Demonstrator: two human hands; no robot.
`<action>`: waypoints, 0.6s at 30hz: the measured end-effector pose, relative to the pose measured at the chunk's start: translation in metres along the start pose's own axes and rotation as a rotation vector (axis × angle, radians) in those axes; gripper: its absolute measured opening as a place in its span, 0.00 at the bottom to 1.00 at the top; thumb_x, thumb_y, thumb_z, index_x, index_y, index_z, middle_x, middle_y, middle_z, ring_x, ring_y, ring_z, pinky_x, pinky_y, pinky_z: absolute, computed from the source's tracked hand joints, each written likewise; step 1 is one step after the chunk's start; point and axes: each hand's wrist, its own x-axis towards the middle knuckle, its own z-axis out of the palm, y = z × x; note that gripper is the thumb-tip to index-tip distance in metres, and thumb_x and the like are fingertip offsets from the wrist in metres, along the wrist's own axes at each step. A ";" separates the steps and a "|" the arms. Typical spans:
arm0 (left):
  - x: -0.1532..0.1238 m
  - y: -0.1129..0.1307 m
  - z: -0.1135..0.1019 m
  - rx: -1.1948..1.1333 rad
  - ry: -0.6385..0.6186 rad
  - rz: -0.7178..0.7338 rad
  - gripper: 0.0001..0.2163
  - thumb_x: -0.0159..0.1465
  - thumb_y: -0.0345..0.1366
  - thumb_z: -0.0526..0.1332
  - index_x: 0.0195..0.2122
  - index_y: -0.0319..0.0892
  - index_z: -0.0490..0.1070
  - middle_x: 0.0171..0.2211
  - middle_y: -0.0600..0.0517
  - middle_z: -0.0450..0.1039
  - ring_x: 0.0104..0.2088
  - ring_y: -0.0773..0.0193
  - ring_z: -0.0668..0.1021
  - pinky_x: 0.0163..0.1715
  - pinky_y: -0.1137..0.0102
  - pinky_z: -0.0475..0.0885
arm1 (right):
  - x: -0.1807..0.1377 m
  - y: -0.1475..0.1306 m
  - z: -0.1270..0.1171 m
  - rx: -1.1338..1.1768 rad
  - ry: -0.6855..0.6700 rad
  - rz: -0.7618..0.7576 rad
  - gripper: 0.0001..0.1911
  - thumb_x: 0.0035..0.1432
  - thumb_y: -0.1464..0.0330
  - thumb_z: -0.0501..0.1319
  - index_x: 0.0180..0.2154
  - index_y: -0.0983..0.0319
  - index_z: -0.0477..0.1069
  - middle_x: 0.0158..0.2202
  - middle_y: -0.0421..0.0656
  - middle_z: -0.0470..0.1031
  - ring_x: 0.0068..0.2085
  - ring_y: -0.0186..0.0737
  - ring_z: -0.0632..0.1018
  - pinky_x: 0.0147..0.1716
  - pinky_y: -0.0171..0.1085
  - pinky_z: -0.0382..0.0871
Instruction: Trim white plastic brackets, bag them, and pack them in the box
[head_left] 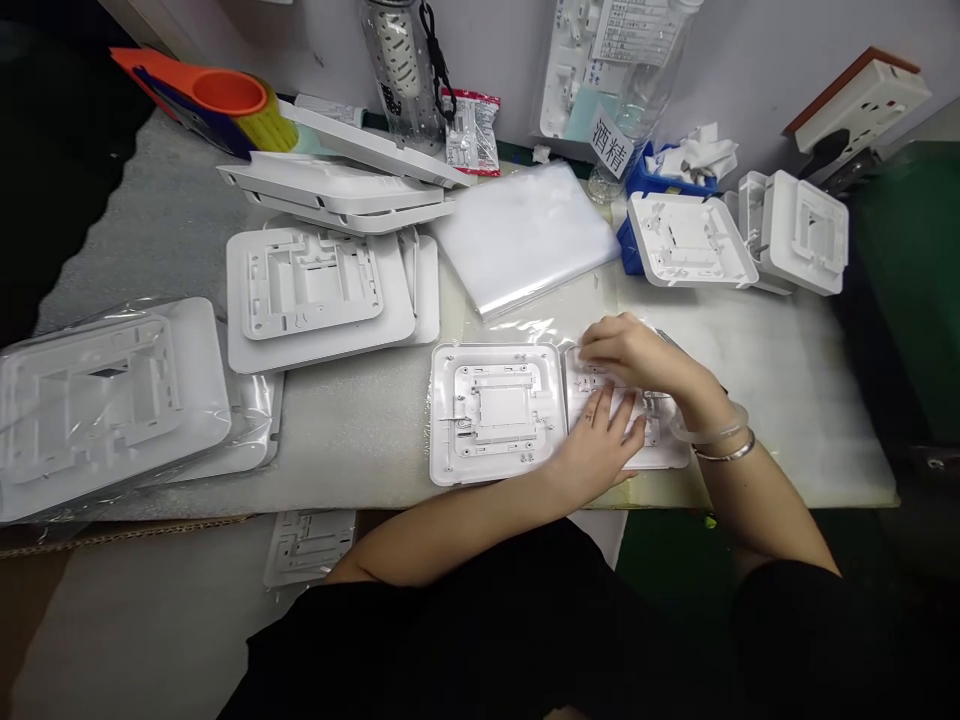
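Observation:
Two white plastic housings lie side by side in front of me, with ribs and small posts facing up. Across the lower part of the right-hand housing (660, 455), my left hand (592, 450) rests with its fingers spread. My right hand (630, 352) is at that housing's upper edge, fingers bent and pressed together; whatever they may hold is hidden. Both hands cover much of this piece. Untouched beside my left hand is the left-hand housing (442, 420), which has a raised rectangular frame in its middle.
Stacked white housings (322, 345) and bagged ones (202, 400) occupy the left. Behind are a stack of clear plastic bags (532, 235), a drinking bottle (401, 70), a labelled clear bottle (611, 140) and a blue bin (634, 240). More housings (810, 230) stand at the right.

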 end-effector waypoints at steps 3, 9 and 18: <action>-0.002 0.000 0.003 0.026 0.013 0.004 0.34 0.67 0.56 0.54 0.67 0.37 0.57 0.69 0.34 0.52 0.67 0.34 0.59 0.65 0.47 0.52 | -0.011 0.003 -0.013 0.057 0.264 0.118 0.11 0.66 0.67 0.55 0.41 0.59 0.76 0.43 0.49 0.75 0.46 0.46 0.75 0.45 0.46 0.69; -0.005 0.002 0.000 0.034 0.032 -0.014 0.35 0.67 0.56 0.54 0.67 0.36 0.56 0.68 0.33 0.53 0.67 0.36 0.60 0.65 0.47 0.53 | -0.024 -0.004 0.008 0.058 0.341 0.232 0.09 0.65 0.70 0.54 0.43 0.62 0.72 0.42 0.49 0.75 0.41 0.43 0.77 0.41 0.42 0.72; -0.001 0.003 -0.002 0.023 -0.003 -0.037 0.37 0.66 0.57 0.56 0.68 0.35 0.54 0.67 0.33 0.55 0.66 0.38 0.62 0.66 0.49 0.52 | -0.018 -0.014 0.022 -0.206 0.253 0.292 0.10 0.63 0.72 0.54 0.36 0.64 0.74 0.38 0.49 0.75 0.36 0.42 0.74 0.33 0.38 0.66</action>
